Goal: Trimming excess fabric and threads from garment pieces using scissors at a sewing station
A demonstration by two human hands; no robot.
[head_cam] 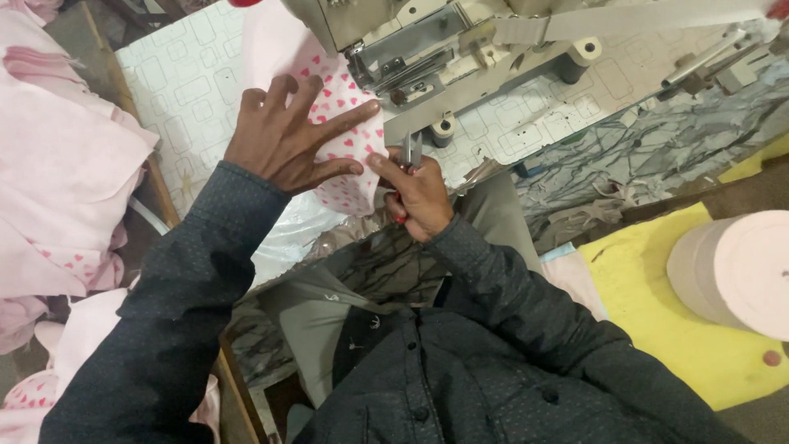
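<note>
Pink heart-print fabric (349, 140) is lying on the patterned table (189, 90), just beside the sewing machine (427, 41). Left hand (283, 140) is pressing flat on the fabric, fingers spread apart. Right hand (415, 197) is closing around small snips (411, 152), blades pointing up toward the machine, at the fabric's edge. Pink cloth pile (57, 181) is sitting far left.
</note>
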